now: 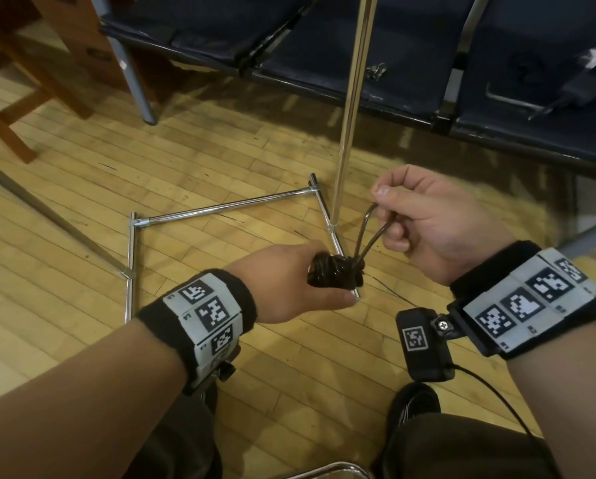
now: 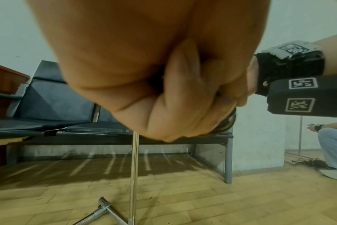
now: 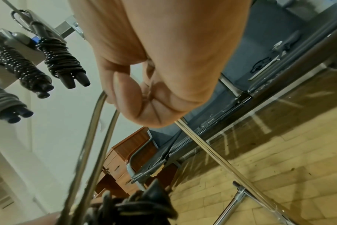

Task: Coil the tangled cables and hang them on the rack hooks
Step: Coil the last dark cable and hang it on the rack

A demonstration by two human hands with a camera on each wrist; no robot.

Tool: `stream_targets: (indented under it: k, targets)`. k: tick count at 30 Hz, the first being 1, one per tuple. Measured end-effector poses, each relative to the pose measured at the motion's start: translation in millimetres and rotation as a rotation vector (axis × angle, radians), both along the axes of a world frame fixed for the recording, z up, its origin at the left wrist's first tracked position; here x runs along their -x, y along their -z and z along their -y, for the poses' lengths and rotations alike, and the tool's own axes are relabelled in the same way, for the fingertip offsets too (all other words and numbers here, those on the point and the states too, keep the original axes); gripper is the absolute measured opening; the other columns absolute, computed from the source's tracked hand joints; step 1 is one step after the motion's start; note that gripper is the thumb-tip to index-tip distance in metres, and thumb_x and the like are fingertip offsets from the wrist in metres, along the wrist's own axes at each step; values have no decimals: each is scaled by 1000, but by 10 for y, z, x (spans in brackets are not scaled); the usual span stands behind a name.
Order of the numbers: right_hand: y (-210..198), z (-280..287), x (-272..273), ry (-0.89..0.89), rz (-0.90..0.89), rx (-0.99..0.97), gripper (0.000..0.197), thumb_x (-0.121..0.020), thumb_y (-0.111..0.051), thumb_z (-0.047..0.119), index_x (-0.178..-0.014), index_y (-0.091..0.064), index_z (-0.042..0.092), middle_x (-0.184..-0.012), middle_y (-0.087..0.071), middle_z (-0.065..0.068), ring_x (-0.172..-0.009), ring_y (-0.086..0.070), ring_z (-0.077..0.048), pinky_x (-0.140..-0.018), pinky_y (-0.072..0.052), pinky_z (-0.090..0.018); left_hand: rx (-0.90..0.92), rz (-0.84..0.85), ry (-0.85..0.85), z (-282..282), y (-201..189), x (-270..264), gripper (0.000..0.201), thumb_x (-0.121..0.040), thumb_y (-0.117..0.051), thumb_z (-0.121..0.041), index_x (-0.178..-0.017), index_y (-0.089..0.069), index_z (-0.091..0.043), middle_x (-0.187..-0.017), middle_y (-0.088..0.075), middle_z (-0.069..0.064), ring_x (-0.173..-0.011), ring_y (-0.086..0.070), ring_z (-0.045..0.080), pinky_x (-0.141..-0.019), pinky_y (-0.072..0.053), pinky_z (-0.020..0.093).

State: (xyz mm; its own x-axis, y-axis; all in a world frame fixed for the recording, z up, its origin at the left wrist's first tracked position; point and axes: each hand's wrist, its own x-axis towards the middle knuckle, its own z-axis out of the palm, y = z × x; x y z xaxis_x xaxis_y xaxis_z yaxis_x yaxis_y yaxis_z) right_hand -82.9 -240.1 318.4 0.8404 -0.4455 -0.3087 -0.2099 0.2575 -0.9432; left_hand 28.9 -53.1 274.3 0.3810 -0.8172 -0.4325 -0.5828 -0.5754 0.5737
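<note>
My left hand (image 1: 300, 281) grips a tightly wound black cable bundle (image 1: 334, 276) above the floor. A loop of the same cable (image 1: 372, 233) rises from the bundle to my right hand (image 1: 410, 216), whose fingers pinch its top. In the right wrist view the loop's two strands (image 3: 98, 137) run down from my curled fingers (image 3: 125, 94) to the bundle (image 3: 140, 208). The left wrist view is mostly filled by my fist (image 2: 164, 91), with a bit of cable (image 2: 228, 123) showing at its edge. The chrome rack's upright pole (image 1: 350, 108) stands just behind the hands. Coiled cables (image 3: 61, 60) hang on the rack's hooks.
The rack's chrome base (image 1: 220, 206) lies on the wooden floor. A row of dark blue seats (image 1: 358, 46) stands behind, with wooden furniture (image 1: 30, 63) at the left. Another person (image 2: 331, 146) crouches at the far right by a pile of cables (image 2: 314, 163).
</note>
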Motion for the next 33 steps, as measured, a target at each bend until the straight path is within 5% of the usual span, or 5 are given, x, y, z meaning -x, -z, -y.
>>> stream_targets:
  k: [5, 13, 17, 21, 33]
  targets:
    - [52, -39, -8, -22, -36, 7, 8, -99, -57, 4, -99, -62, 10, -70, -56, -5, -53, -46, -14, -46, -35, -26, 59, -28, 68, -1, -69, 15, 42, -81, -72, -76, -108, -42, -65, -90, -61, -28, -82, -60, -6, -68, -45, 18]
    - [78, -222, -93, -118, -32, 8, 8, -99, -60, 2, -106, -63, 4, -69, -57, -7, -51, -49, -14, -43, -43, -23, -70, 100, 137, 28, -26, 0, 54, -83, -78, -65, -125, -59, -38, -100, -66, -14, -88, -63, 5, -79, -61, 34]
    - [68, -273, -108, -131, -19, -5, 9, -99, -59, 2, -107, -63, 3, -69, -56, -6, -51, -49, -13, -42, -43, -22, -117, 132, 112, 63, -25, 32, 49, -83, -80, -57, -113, -53, -30, -95, -64, -10, -79, -62, 8, -61, -55, 27]
    - [48, -281, -106, -121, -14, -26, 10, -100, -58, 3, -109, -62, 4, -70, -55, -6, -52, -48, -13, -43, -43, -22, -146, 180, 59, 78, -3, 39, 52, -84, -81, -51, -110, -41, -29, -90, -60, -9, -72, -58, 7, -52, -41, 22]
    - [2, -357, -96, -286, -115, -117, 15, -105, -50, 6, -110, -64, 4, -68, -52, -4, -43, -32, -10, -37, -28, -20, -193, 209, 11, 110, -26, 23, 20, -92, -75, -34, -104, -58, -30, -94, -65, -5, -84, -64, 14, -69, -53, 29]
